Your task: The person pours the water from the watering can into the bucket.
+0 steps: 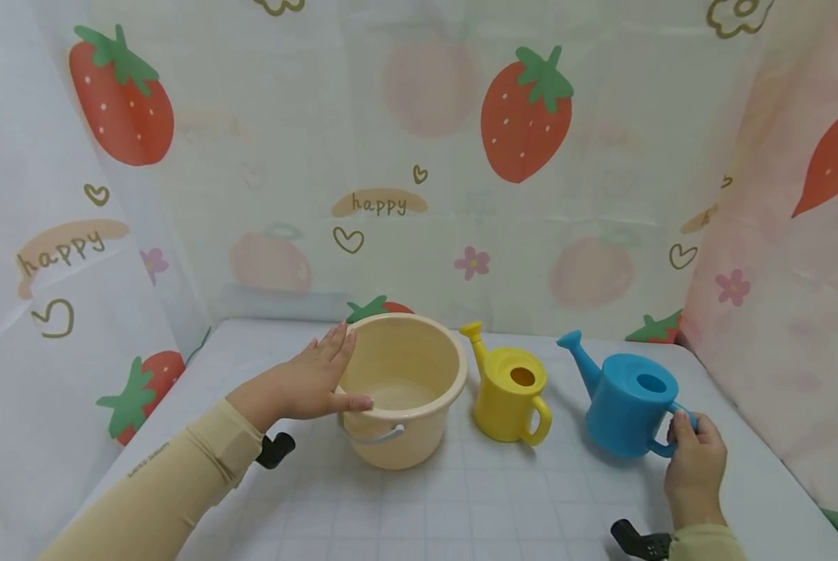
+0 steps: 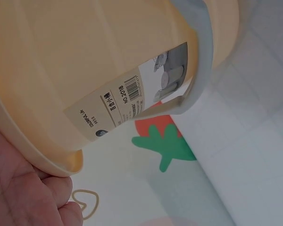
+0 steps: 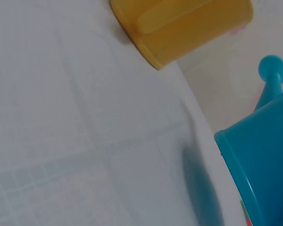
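My left hand (image 1: 311, 382) rests on the left side of the rim of a cream bucket (image 1: 398, 448), fingers straight and thumb laid along the front edge. In the left wrist view, the bucket (image 2: 42, 61) shows a printed label and a grey handle (image 2: 205, 61) hanging at its side. My right hand (image 1: 698, 467) grips a blue watering can (image 1: 618, 417) by its handle, spout pointing left. In the right wrist view, a shadow lies apart from the base of the blue can (image 3: 264, 160); the right hand is out of that view.
A yellow watering can (image 1: 499, 409) stands between the bucket and the blue can, handle to the right. All are over a white table (image 1: 461, 506) with a faint grid. Strawberry-printed cloth (image 1: 286, 156) encloses the back and both sides.
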Available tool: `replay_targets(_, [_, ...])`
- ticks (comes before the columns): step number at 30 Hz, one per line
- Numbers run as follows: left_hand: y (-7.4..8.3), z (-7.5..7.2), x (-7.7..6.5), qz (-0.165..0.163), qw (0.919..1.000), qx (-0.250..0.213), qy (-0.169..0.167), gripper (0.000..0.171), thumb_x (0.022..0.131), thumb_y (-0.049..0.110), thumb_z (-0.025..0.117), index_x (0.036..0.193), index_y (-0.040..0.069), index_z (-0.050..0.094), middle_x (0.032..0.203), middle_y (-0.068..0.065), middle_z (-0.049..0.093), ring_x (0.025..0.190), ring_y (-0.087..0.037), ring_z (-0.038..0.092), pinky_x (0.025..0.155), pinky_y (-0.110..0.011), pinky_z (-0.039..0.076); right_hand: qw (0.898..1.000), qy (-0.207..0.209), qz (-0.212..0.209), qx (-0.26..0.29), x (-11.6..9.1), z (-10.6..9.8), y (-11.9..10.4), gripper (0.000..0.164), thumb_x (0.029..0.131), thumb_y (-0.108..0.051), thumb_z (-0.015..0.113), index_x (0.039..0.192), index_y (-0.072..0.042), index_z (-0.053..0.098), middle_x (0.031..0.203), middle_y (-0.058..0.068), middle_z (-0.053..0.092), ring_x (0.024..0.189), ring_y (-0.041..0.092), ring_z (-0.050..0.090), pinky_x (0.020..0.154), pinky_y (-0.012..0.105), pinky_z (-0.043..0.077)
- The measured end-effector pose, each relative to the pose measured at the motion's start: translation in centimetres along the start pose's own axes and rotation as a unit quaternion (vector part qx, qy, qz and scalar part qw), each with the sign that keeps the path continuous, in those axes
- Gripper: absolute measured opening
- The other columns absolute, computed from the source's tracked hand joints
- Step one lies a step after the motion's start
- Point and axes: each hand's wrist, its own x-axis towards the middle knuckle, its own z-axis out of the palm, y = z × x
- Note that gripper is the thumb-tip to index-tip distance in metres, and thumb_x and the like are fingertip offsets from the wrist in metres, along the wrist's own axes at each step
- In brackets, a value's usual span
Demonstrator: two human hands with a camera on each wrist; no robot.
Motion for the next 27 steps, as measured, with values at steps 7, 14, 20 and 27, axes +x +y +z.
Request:
replay_targets(7, [0.0, -0.1, 0.1, 0.002, 1.0000, 0.005, 0.003, 0.114, 0.075, 0.078, 0.038, 0.144, -0.006, 0.004, 0.150, -0.023, -0.006, 0.138, -0.034, -0.001, 0.109, -0.051, 0.009, 1.000, 0.000, 0.015, -0.009, 0.0, 0.0, 0.5, 0.035, 0.096, -0.034, 0.044, 0.081, -0.002, 0.047, 0.074, -0.002, 0.043, 0.075, 0.014, 0.035, 0.062, 0.022, 0.029])
replay_targets(14, [0.0, 0.1, 0.1, 0.001, 1.0000, 0.003, 0.002, 0.113, 0.076, 0.077, 0.038, 0.144, -0.007, 0.004, 0.150, -0.023, -0.006, 0.139, -0.034, -0.001, 0.109, -0.051, 0.009, 1.000, -0.001, 0.017, -0.019, -0.1, -0.2, 1.2, 0.036, 0.097, -0.033, 0.043, 0.082, 0.000, 0.046, 0.072, -0.002, 0.042, 0.078, 0.013, 0.036, 0.071, 0.026, 0.029])
replay_targets(20, [0.0, 0.1, 0.1, 0.000, 1.0000, 0.004, 0.000, 0.113, 0.076, 0.077, 0.039, 0.144, -0.006, 0.004, 0.150, -0.023, -0.006, 0.139, -0.033, -0.001, 0.109, -0.051, 0.009, 1.000, 0.007, 0.021, -0.013, 0.0, -0.4, 1.9, 0.039, 0.097, -0.032, 0.043, 0.081, 0.003, 0.046, 0.070, -0.002, 0.043, 0.077, 0.013, 0.036, 0.069, 0.025, 0.029])
replay_targets(27, [0.0, -0.1, 0.0, 0.000, 1.0000, 0.004, -0.003, 0.113, 0.075, 0.078, 0.037, 0.144, -0.006, 0.004, 0.150, -0.023, -0.006, 0.139, -0.034, -0.001, 0.109, -0.052, 0.009, 1.000, 0.013, 0.023, -0.016, -0.3, -0.5, 2.2, 0.036, 0.098, -0.025, 0.040, 0.077, 0.003, 0.047, 0.067, -0.005, 0.045, 0.075, 0.012, 0.039, 0.071, 0.027, 0.028])
